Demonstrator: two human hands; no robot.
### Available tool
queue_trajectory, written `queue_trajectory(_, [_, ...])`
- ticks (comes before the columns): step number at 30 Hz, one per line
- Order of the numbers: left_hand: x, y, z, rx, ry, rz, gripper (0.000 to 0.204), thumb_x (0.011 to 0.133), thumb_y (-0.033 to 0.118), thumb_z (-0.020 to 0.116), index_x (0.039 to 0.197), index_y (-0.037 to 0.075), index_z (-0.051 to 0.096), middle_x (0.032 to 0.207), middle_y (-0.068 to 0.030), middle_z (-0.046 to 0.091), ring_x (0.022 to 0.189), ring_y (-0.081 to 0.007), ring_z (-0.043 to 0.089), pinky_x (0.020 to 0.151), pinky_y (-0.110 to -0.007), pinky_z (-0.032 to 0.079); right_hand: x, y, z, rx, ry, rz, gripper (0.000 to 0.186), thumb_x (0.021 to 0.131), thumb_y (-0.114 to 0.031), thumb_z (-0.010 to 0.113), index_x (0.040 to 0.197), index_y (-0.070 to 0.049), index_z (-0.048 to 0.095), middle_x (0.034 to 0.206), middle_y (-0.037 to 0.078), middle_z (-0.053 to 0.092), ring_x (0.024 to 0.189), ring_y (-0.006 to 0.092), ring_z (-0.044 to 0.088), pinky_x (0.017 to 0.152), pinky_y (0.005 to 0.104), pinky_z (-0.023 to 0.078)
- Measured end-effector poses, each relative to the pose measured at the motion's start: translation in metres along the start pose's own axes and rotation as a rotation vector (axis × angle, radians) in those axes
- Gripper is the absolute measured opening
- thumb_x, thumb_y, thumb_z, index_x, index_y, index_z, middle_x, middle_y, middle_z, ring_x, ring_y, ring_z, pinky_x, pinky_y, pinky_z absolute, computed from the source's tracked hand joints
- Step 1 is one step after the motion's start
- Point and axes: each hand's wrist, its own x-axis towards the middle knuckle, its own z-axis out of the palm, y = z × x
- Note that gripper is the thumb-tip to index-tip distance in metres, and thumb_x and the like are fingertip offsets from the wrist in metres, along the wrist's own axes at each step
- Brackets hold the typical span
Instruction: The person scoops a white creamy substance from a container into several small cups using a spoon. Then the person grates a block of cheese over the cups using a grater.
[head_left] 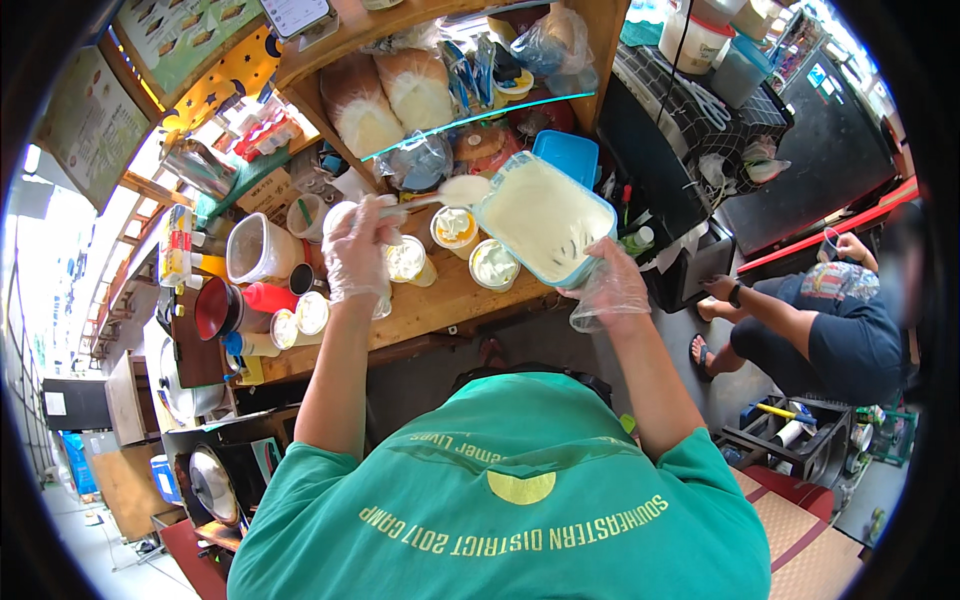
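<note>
My left hand (358, 250), in a clear plastic glove, grips a spoon (462, 190) whose bowl carries pale cream, raised above the cups. My right hand (610, 270), also gloved, holds a light blue tub (540, 205) of whitish cream by its near end, tilted toward me. Below and between my hands stand cups with white topping: one with orange showing (455, 230), one by my left hand (406, 262) and one under the tub (494, 266). More topped cups (311, 314) sit to the left of my left forearm.
A wooden counter (440, 310) holds a plastic container (250, 247), a red bottle (268, 297) and bowls. A shelf above has bagged bread (410, 85). A blue container (566, 150) sits behind the tub. Another person (830, 340) is seated at the right near black equipment.
</note>
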Motion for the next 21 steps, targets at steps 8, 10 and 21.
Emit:
queue_trajectory(8, [-0.021,0.034,0.055,1.158,-0.673,1.189,0.015,0.081,0.007,0.066,0.094,0.009,0.074,0.098,-0.0062,0.075,0.09,-0.0283,0.071,0.078,-0.043,0.056,-0.005,0.005,0.025,0.021,-0.233,-0.019,0.07,0.079,-0.017,0.065,0.147,-0.007,0.052,0.144,0.012,0.06,0.131,0.0335,0.06,0.103,0.0656,0.049])
queue_trajectory(10, [-0.02,0.039,0.046,1.091,-0.558,1.106,0.014,0.084,0.008,0.067,0.094,0.01,0.075,0.095,-0.0062,0.075,0.087,-0.0304,0.071,0.078,-0.045,0.056,-0.003,0.005,0.028,-0.003,-0.227,-0.043,0.071,0.079,-0.016,0.063,0.148,-0.008,0.051,0.143,0.012,0.06,0.131,0.0325,0.06,0.103,0.063,0.05])
queue_trajectory(21, [-0.057,0.024,0.052,0.795,-0.58,0.635,0.009,0.092,0.009,0.069,0.098,0.004,0.075,0.084,-0.0166,0.073,0.078,-0.0378,0.069,0.071,-0.046,0.054,0.006,0.013,0.037,-0.189,-0.077,-0.122,0.058,0.082,-0.014,0.061,0.139,-0.01,0.054,0.132,0.009,0.062,0.123,0.0302,0.062,0.094,0.059,0.056])
